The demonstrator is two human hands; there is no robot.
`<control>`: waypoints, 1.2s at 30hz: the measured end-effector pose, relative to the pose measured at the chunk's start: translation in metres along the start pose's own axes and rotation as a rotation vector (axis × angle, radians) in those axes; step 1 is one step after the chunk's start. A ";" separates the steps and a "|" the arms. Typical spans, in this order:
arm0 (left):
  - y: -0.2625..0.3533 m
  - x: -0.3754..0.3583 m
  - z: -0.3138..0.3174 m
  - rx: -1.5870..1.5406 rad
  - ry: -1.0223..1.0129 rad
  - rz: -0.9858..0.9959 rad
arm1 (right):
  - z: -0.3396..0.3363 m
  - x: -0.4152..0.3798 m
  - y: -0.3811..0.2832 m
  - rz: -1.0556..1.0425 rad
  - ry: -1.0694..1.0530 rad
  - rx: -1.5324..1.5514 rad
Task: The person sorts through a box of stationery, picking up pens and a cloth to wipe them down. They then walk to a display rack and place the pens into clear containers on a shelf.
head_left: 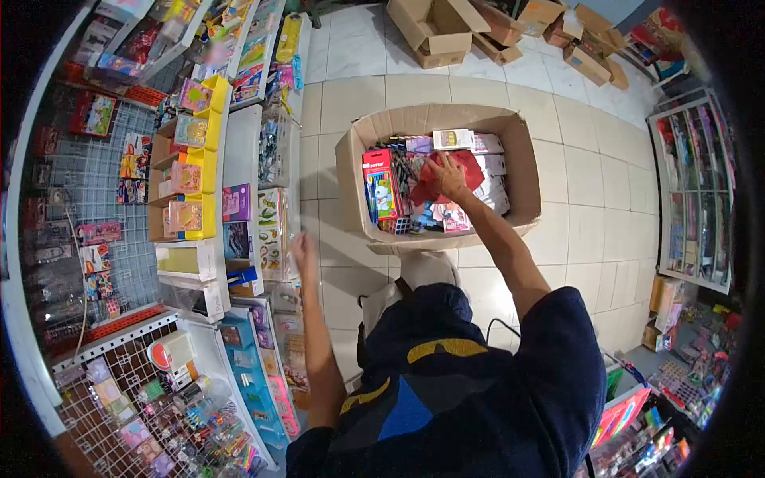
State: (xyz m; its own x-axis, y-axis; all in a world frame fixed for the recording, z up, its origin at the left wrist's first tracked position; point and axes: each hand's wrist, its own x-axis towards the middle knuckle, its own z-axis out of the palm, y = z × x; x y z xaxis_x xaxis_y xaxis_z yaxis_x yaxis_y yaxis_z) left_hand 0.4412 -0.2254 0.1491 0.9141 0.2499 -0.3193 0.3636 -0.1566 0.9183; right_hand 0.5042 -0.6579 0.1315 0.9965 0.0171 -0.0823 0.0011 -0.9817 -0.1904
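Observation:
My right hand (448, 177) is inside the large cardboard box (522, 191), its fingers bent over a crumpled red cloth (470, 169) and holding it against the packed goods. Left of that hand stands a red-topped pack with a cartoon picture (383, 187). A small white and yellow box (453, 139) lies just beyond the fingertips. Several white packets (494, 179) fill the box's right side. My left hand (303, 247) is smeared by motion beside the shelf edge at the left, and its fingers cannot be made out.
Shelves with yellow display boxes (209, 151) and hanging packets run along my left. Open cardboard cartons (438, 44) stand on the tiled floor (590, 179) at the back. A glass-fronted cabinet (697, 191) is at the right. More goods (653, 430) are at the lower right.

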 end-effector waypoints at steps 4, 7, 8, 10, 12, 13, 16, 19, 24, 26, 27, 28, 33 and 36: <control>0.050 0.001 0.119 0.273 -0.036 0.252 | 0.025 -0.004 0.050 -0.080 -0.153 0.014; 0.036 -0.006 0.166 0.318 -0.051 0.246 | 0.007 -0.016 0.079 -0.087 -0.318 -0.094; 0.029 -0.007 0.172 0.345 -0.065 0.221 | -0.008 -0.016 0.085 -0.058 -0.487 -0.152; 0.040 -0.014 0.172 0.396 -0.061 0.151 | -0.019 -0.026 0.088 -0.053 -0.529 -0.242; 0.050 -0.017 0.174 0.401 -0.020 0.165 | -0.011 -0.035 0.092 -0.108 -0.258 -0.297; 0.050 -0.017 0.174 0.413 -0.010 0.206 | -0.007 -0.026 0.088 -0.064 -0.290 -0.218; 0.052 -0.018 0.176 0.466 0.034 0.298 | 0.009 0.016 0.060 0.038 -0.331 0.011; 0.064 -0.022 0.178 0.498 0.002 0.098 | 0.040 0.073 0.026 0.173 -0.416 0.362; 0.046 -0.017 0.177 0.566 0.026 0.137 | 0.089 0.134 -0.012 0.372 -0.306 0.578; 0.047 -0.017 0.178 0.556 0.021 0.145 | 0.127 0.148 -0.013 0.377 -0.318 0.655; 0.050 -0.017 0.178 0.528 0.018 0.165 | 0.157 0.156 -0.010 0.371 -0.353 0.736; 0.052 -0.017 0.179 0.499 0.013 0.183 | 0.192 0.163 -0.005 0.366 -0.391 0.815; 0.058 -0.018 0.178 0.414 -0.008 0.182 | 0.222 0.151 0.016 0.002 -0.455 0.662; 0.054 -0.016 0.179 0.450 0.024 0.205 | 0.181 0.129 0.024 0.025 -0.632 0.618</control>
State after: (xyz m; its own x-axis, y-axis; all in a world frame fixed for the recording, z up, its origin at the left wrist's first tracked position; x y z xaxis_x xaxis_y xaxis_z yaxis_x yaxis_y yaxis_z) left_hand 0.4782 -0.4088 0.1625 0.9723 0.1923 -0.1326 0.2235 -0.6005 0.7678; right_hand 0.6180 -0.6448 -0.0608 0.7628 0.2783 -0.5836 -0.2476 -0.7081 -0.6613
